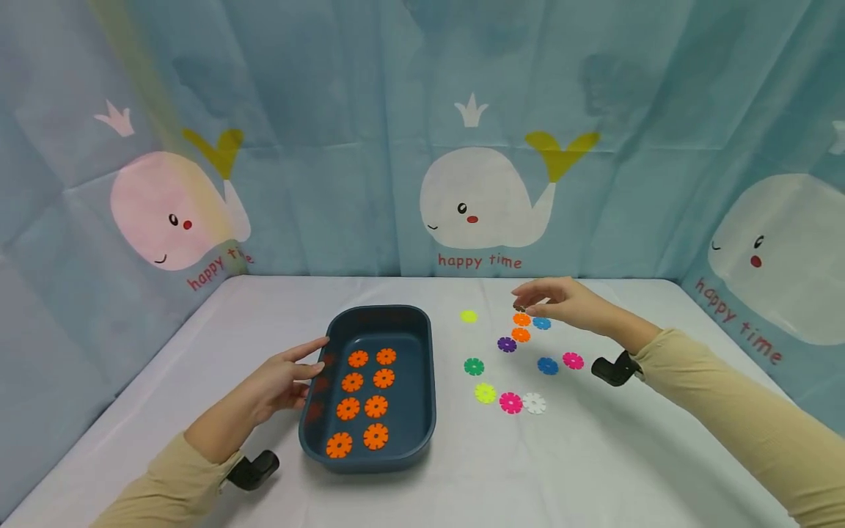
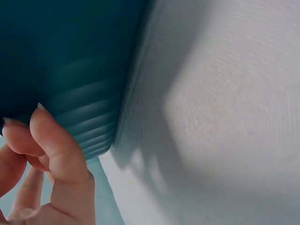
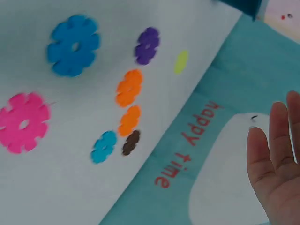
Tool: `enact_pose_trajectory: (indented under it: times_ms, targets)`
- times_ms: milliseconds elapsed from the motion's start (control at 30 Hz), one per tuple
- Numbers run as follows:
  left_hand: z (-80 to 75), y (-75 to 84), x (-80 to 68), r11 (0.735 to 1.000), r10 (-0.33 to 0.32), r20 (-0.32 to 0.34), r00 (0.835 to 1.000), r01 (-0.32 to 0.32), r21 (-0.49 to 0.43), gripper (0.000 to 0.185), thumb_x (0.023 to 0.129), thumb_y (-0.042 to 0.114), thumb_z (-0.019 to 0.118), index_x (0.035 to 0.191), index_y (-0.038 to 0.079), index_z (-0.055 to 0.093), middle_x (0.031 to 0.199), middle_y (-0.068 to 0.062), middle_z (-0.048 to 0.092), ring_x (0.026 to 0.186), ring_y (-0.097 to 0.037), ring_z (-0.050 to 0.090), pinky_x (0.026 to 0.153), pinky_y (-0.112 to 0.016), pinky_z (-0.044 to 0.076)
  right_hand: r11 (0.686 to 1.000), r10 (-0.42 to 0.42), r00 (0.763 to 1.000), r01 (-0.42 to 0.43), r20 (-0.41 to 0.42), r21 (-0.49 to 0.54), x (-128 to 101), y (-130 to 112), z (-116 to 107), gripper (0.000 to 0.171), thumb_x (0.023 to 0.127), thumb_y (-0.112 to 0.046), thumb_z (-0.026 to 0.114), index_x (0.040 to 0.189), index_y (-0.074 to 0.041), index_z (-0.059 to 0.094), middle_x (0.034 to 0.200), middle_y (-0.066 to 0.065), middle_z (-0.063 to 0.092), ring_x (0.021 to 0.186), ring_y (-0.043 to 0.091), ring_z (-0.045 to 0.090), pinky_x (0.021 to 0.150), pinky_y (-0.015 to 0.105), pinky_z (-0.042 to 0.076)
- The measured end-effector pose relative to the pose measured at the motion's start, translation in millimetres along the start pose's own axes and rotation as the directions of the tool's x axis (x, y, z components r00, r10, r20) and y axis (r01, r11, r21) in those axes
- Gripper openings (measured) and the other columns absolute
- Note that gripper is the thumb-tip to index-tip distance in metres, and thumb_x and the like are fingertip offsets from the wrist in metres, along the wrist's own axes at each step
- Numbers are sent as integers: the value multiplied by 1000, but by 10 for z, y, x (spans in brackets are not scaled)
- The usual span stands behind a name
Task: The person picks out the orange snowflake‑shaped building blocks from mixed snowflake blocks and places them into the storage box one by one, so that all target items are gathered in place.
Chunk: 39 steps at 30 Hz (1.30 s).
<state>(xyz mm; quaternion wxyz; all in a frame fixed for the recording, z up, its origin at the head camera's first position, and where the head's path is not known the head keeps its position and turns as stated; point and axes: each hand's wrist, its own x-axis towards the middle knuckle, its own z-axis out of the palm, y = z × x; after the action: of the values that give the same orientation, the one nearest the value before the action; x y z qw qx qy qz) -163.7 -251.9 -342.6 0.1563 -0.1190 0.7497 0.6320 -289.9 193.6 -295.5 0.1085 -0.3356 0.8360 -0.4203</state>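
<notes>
Whale-printed blue cloth (image 1: 370, 147) is hung behind and beside a white-covered bench (image 1: 568, 469). Seen from the head camera, the left hand (image 1: 280, 378) is laid with straight fingers against the left wall of a dark teal tray (image 1: 422, 381), in which eight orange discs (image 1: 364, 400) are set in two rows. The right hand (image 1: 561, 301) is held with drooping, loosely bent fingers just above a small dark disc (image 1: 519, 308); whether it is touched cannot be told. Just below the fingertips lie two loose orange discs (image 1: 521, 327) and a blue disc (image 1: 542, 323), with purple, green, yellow, pink and white discs scattered nearer the person, between the right hand and the tray. In the left wrist view, the fingertips (image 2: 47, 136) are pressed against the ribbed outer wall of the tray (image 2: 70, 61), nothing being gripped. In the right wrist view, the right hand (image 3: 276, 164) is shown open with straight fingers and holds nothing; the brown disc (image 3: 131, 143) lies beside a small blue disc (image 3: 104, 146) and the orange discs (image 3: 130, 104).
</notes>
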Motion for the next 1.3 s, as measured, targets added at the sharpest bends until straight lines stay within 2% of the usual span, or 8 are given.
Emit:
enact_pose_trajectory:
  times_ms: [167,400,567,733,900,1167,1300]
  targets:
    - [-13,10,-25,1000,4,14,1000,-4,0,61,101,15,51,155,14,24,87,-6,62,62,-16,54,57,-27,49,998,56,998,-56,-10,-26,-37,120,-39,38,94,-12,65,128,3,59,117,18,62,105,30,57,80,32,51]
    - [-10,13,-24,1000,8,12,1000,-8,3,61,101,15,51,155,14,24,83,-4,63,59,-15,52,55,-26,47,998,-4,1000,5,8,-68,-1,363,-88,34,90,-7,68,122,3,63,116,18,62,105,30,57,81,30,52]
    - [-14,16,-26,1000,4,2,1000,-4,11,61,101,16,52,155,14,24,84,-5,62,59,-15,51,55,-26,47,993,-43,999,46,33,-106,61,537,-116,34,88,-5,70,121,4,64,116,21,60,106,38,53,82,26,51]
    - [0,31,-28,1000,-3,-6,1000,3,17,60,101,16,52,155,16,26,85,-5,61,59,-15,50,56,-26,47,993,-4,999,10,51,-116,117,686,-137,38,88,-6,70,123,6,62,121,26,56,109,45,49,82,27,50]
    - [5,39,-22,1000,-2,-8,1000,2,9,60,101,16,52,155,16,27,85,-5,62,58,-14,50,55,-26,48,986,34,998,-24,61,-163,186,817,-162,39,89,-5,69,125,3,62,122,23,57,111,42,49,86,35,48]
    - [13,50,-33,1000,-8,-19,1000,8,0,60,101,15,52,155,15,27,85,-5,64,57,-15,50,54,-26,47,971,103,990,-78,99,-226,334,1035,-163,43,88,-15,72,129,-2,62,120,16,58,113,37,50,91,47,45]
    - [22,46,-31,1000,-14,-30,999,14,6,59,101,15,53,155,16,28,86,-6,63,58,-15,50,55,-26,46,961,153,982,-121,114,-250,398,1075,-153,48,88,-21,73,130,-3,61,114,13,58,111,35,49,91,49,44]
